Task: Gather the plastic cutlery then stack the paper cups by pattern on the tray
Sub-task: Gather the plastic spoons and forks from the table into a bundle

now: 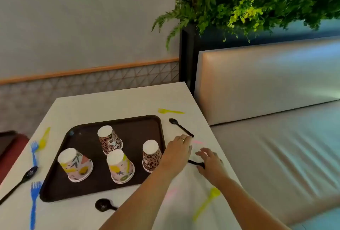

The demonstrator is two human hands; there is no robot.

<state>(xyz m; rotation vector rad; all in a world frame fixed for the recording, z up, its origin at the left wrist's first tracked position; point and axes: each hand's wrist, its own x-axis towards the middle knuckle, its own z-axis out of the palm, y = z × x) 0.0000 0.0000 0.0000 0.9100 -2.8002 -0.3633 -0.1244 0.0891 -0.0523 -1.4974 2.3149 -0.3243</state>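
A dark brown tray holds several upside-down paper cups: two leopard-print ones and two with a fruit-and-leaf print. Right of the tray, my left hand stretches flat, its fingertips at the handle end of a black spoon. My right hand hovers with spread fingers over another black utensil, thumb touching it. A yellow spoon lies farther back. A yellow utensil lies near my right forearm. A faint pink piece shows between my hands.
On the white table, a black spoon lies in front of the tray. Left of the tray are two blue forks, a black spoon and a yellow utensil. A padded bench runs along the right.
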